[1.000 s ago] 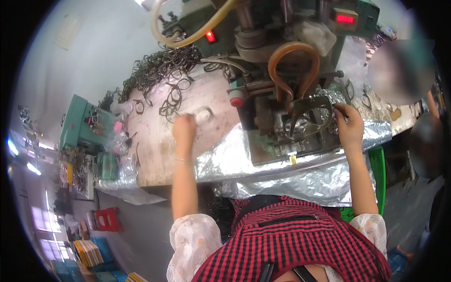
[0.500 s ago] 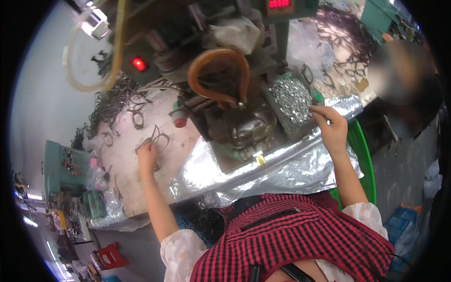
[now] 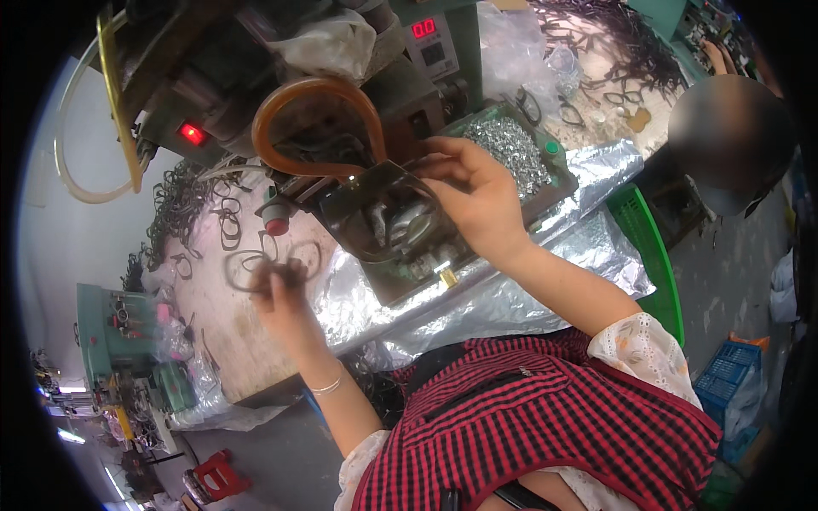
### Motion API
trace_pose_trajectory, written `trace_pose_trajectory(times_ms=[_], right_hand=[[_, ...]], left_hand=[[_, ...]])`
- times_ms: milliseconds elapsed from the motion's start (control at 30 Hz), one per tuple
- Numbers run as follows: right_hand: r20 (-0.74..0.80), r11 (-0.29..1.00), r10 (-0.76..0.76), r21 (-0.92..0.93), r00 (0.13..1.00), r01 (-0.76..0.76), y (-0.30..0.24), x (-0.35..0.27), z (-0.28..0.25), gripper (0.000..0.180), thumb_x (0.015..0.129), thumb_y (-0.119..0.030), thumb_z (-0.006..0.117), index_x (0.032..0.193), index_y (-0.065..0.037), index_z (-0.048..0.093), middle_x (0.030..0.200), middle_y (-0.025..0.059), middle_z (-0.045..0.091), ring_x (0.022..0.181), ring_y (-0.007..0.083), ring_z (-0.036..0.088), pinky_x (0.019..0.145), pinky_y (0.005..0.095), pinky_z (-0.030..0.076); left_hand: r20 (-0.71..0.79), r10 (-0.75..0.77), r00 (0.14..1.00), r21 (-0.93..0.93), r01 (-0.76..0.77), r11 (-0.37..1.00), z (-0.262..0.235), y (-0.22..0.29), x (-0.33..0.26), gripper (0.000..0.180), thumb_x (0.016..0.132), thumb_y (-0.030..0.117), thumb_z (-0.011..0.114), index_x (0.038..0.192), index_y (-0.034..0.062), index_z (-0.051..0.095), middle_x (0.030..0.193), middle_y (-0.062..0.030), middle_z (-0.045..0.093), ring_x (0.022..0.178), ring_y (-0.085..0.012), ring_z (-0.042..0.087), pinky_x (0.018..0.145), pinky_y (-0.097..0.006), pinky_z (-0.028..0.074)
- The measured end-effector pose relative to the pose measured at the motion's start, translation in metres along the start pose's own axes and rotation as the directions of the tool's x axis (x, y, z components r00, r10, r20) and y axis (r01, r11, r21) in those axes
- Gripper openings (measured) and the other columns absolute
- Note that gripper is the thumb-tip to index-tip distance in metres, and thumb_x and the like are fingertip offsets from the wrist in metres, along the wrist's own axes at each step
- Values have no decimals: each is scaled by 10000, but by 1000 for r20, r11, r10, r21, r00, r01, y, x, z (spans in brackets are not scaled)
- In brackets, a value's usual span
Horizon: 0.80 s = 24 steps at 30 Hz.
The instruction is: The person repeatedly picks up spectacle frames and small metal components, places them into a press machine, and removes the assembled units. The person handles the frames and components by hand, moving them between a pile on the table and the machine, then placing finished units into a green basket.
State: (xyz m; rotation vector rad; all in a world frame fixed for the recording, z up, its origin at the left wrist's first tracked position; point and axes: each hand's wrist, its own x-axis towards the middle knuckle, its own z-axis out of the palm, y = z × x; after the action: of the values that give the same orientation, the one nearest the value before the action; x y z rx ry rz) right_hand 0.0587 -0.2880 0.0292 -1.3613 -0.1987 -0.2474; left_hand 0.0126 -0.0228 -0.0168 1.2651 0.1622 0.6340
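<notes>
I am judging this a feeding step: left hand (image 3: 281, 285) pinching a dark frame (image 3: 256, 271); right hand (image 3: 477, 200), fingers half-curled, grip unclear, reaching the machine fixture (image 3: 388, 221). Next move, in my judgement, calls for careful seating.

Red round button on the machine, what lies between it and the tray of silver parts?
In the head view, the dark fixture plate under the amber hose loop lies between them.

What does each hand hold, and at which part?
The left hand pinches a dark eyeglass frame near its bridge. What the right hand holds cannot be told.
</notes>
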Motion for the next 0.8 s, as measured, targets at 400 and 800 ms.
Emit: trace_pose_trajectory(times_ms=[400, 800], right_hand=[[194, 1000, -3, 16, 981, 0, -33, -18, -2, 399, 821, -33, 633, 1213, 1, 561, 1131, 132, 632, 1063, 211, 611, 925, 317, 472], [12, 442, -324, -882, 946, 162, 51, 24, -108, 85, 723, -148, 735, 793, -113, 702, 1114, 57, 638, 1088, 304, 557, 837, 433, 492]], left_hand=[[344, 429, 835, 161, -503, 849, 78, 91, -31, 174, 858, -71, 582, 1020, -24, 541, 903, -119, 620, 838, -246, 680, 817, -354, 561], [504, 295, 812, 215, -449, 867, 117, 68, -54, 168, 794, -75, 694, 935, -42, 609, 884, -133, 700, 817, -178, 678, 764, -268, 516]])
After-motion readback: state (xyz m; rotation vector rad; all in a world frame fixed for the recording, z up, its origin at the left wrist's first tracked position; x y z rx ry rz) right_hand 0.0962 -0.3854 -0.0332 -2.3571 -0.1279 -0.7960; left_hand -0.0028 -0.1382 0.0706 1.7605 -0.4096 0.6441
